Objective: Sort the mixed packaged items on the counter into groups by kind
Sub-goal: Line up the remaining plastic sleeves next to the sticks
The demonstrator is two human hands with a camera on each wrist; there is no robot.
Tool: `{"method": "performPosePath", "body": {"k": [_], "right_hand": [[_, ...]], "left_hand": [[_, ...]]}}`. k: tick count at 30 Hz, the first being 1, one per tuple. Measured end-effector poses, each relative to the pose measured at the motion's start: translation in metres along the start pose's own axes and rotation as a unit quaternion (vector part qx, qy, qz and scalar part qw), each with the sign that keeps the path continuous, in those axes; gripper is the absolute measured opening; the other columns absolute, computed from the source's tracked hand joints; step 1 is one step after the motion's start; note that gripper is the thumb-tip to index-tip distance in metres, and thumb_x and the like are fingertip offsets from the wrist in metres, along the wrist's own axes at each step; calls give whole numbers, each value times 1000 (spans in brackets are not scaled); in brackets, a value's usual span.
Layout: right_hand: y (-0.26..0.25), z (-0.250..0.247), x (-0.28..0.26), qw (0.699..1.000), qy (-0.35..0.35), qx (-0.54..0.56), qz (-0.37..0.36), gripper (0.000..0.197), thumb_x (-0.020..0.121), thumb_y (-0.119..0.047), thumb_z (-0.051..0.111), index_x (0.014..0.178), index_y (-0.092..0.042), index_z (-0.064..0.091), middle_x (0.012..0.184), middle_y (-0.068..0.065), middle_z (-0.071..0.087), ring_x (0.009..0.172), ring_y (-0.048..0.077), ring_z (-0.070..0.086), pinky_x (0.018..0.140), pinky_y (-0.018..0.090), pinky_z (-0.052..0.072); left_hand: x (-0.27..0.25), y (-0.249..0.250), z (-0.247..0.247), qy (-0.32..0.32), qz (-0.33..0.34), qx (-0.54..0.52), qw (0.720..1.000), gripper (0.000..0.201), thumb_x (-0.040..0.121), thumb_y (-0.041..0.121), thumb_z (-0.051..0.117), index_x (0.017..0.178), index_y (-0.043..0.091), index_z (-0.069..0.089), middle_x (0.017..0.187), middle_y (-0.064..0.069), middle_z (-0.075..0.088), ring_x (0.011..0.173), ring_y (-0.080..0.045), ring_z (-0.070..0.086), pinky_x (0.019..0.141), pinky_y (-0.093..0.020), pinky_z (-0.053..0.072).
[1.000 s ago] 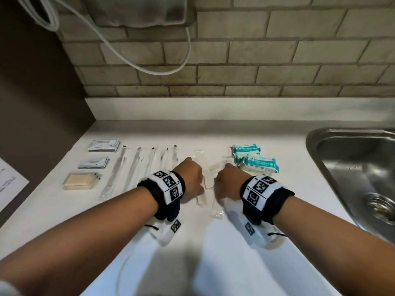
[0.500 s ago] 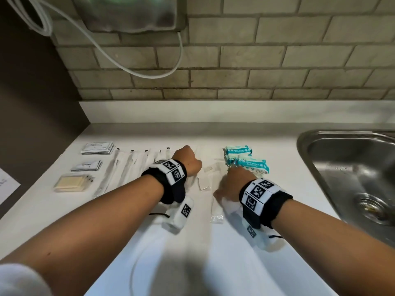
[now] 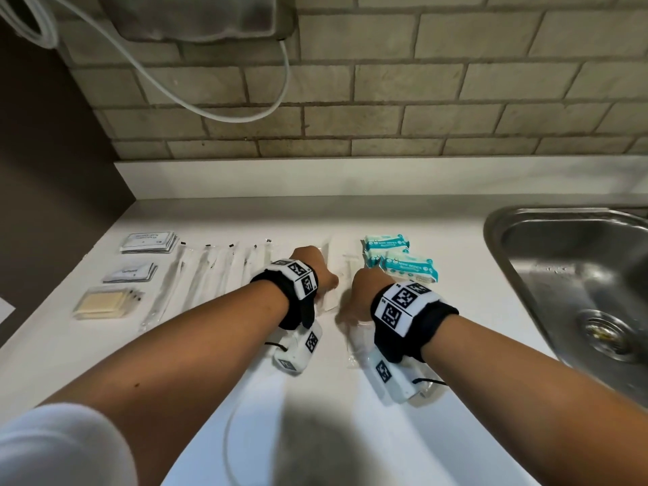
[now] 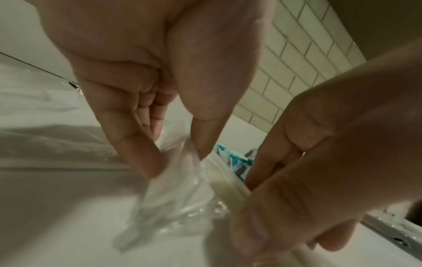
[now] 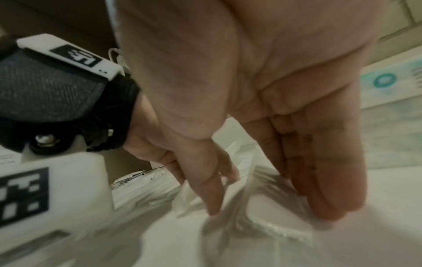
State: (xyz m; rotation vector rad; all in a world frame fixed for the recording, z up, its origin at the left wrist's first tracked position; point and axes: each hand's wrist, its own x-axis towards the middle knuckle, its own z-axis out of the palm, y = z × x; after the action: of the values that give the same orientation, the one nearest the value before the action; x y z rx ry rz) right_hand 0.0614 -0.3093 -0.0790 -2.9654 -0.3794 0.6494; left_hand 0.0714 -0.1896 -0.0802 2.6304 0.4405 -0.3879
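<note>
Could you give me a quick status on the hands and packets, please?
Left hand pinching clear packets. Right hand pinching them too. Teal wipes packs close on the right; nothing blocking.

Blurred clear packets (image 4: pixel 173 204), contents indistinct; sink (image 3: pixel 561 215) cut off rightward.

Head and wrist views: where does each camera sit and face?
Head: on the head, looking down at the counter; left hand, right hand and forearms show.
Left wrist: under the wrist, looking along fingers pinching the clear packet; both hands show.
Right wrist: same, along its fingers; left wristband shows.
Shared: wipes packs, all three.
</note>
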Motion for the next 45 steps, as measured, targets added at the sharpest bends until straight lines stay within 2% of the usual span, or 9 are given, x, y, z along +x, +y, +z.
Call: {"method": "performPosePath", "body": {"k": [3, 7, 12, 16, 23, 28, 32, 39, 45], "right_hand": [[0, -1, -3, 999, -2, -31, -7, 35, 77, -37, 75, 90, -9, 60, 79, 4, 59, 86, 21, 65, 78, 28, 56], [-3, 2, 3, 999, 0, -41, 2, 30, 80, -35, 67, 90, -7, 62, 66, 3, 49, 64, 20, 54, 63, 30, 48], [2, 3, 2, 1000, 16, -16, 21, 34, 73, -34, 71, 72, -10, 46, 67, 2, 50, 63, 20, 54, 64, 28, 49], [4, 3, 7, 999, 37, 18, 32, 35, 69, -33, 74, 68, -12, 46, 68, 0, 54, 69, 22, 60, 73, 32, 57], [-3, -6, 8, 999, 51, 11, -9, 29, 83, -16, 65, 107, -1, 57, 100, 11, 65, 95, 28, 66, 84, 36, 57], [-11, -13, 8, 993, 37, -98, -53, 25, 89, -16, 58, 110, -1, 61, 104, 10, 65, 94, 25, 66, 78, 29, 54], [-21, -25, 10, 993, 53, -83, -65, 16, 92, -16, 52, 99, -5, 60, 87, 7, 57, 80, 23, 59, 65, 27, 45], [-54, -26, 23, 957, 11, -148, -248, 33, 94, -14, 51, 127, -12, 58, 124, 8, 56, 115, 28, 55, 94, 36, 50], [-60, -27, 40, 947, -25, -168, -272, 32, 89, -16, 60, 121, -17, 59, 121, 4, 62, 112, 27, 58, 87, 32, 48]], "left_hand": [[-1, 3, -5, -5, 13, 3, 1000, 27, 74, 31, 70, 62, 10, 58, 61, -4, 62, 65, -24, 65, 56, -25, 49], [1, -5, -16, 9, 17, -24, 1000, 30, 79, 23, 63, 57, 11, 46, 57, -3, 49, 59, -24, 50, 45, -25, 32], [3, -18, -27, 0, 21, -70, 997, 19, 80, 23, 59, 68, 9, 54, 72, -10, 60, 67, -28, 58, 60, -30, 44], [1, -25, -27, 1, 26, -53, 998, 15, 83, 22, 56, 75, 9, 53, 78, -11, 58, 72, -28, 55, 53, -28, 36], [-4, -28, -37, 28, 67, -91, 993, 9, 87, 14, 56, 92, 10, 63, 94, -10, 66, 84, -26, 61, 71, -30, 47], [-7, -38, -45, 42, 69, -127, 989, 10, 87, 11, 58, 96, 10, 62, 102, -12, 70, 92, -29, 67, 83, -40, 56], [-10, -48, -51, 54, 66, -142, 986, 12, 88, 10, 56, 99, 7, 60, 105, -13, 68, 94, -29, 66, 83, -41, 56], [-18, -63, -65, 70, 56, -195, 977, 18, 89, 7, 56, 106, 5, 60, 110, -13, 68, 98, -30, 66, 88, -45, 54], [-21, -73, -67, 74, 49, -225, 970, 19, 89, 7, 58, 108, 8, 59, 112, -12, 67, 91, -27, 66, 70, -32, 53]]}}
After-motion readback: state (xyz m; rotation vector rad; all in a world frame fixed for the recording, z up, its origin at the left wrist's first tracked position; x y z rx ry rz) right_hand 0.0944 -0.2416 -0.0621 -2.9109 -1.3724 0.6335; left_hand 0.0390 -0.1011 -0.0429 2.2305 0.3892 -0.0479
